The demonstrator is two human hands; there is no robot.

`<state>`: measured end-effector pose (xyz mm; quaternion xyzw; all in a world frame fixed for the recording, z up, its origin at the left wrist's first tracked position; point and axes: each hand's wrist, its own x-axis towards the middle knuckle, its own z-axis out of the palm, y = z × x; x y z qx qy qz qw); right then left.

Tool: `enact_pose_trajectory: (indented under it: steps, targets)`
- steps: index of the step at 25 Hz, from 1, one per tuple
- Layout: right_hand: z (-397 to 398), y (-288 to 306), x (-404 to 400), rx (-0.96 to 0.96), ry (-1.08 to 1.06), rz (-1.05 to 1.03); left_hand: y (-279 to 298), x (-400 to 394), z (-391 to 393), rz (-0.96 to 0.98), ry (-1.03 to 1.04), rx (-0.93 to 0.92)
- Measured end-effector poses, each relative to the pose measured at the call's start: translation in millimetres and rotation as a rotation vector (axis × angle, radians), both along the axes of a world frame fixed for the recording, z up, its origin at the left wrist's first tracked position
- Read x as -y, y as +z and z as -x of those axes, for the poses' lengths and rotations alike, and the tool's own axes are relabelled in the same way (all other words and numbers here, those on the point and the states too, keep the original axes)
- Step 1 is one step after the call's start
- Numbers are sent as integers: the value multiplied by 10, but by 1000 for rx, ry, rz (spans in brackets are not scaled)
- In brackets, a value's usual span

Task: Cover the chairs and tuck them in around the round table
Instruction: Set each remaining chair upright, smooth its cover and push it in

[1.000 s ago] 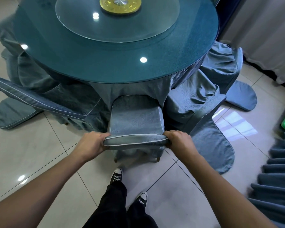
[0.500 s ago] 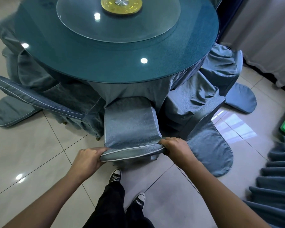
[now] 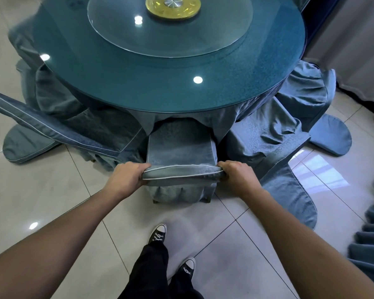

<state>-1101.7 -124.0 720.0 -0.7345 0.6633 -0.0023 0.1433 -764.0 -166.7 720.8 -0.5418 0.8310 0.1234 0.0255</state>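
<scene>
A chair in a blue-grey cover (image 3: 179, 152) stands right in front of me, its seat under the edge of the round glass-topped table (image 3: 121, 83). My left hand (image 3: 126, 176) grips the left end of the chair's padded top rail. My right hand (image 3: 238, 176) grips the right end of the same rail. The rail has white piping and lies level between my hands. Two chair legs show below the cover's skirt.
More covered chairs (image 3: 276, 147) stand tucked in on the right and a tilted chair back (image 3: 52, 130) on the left. A glass turntable (image 3: 171, 29) sits on the table. Blue pleated cloth (image 3: 373, 240) lies at the right edge. My feet (image 3: 158, 233) stand on glossy tiles.
The chair was drawn out toward me half a second ago and has now slid back in under the table, with both hands still on its top rail.
</scene>
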Motion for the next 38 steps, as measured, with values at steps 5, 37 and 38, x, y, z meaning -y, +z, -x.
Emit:
enact_pose_trajectory:
  steps: [5, 37, 38]
  targets:
    - [58, -23, 39, -24, -19, 7, -45, 57, 39, 11, -43, -30]
    - [388, 277, -88, 240, -7, -26, 382, -38, 1065, -47, -184, -199]
    - [458, 294, -108, 234, -30, -14, 402, -45, 1138, -43, -184, -201]
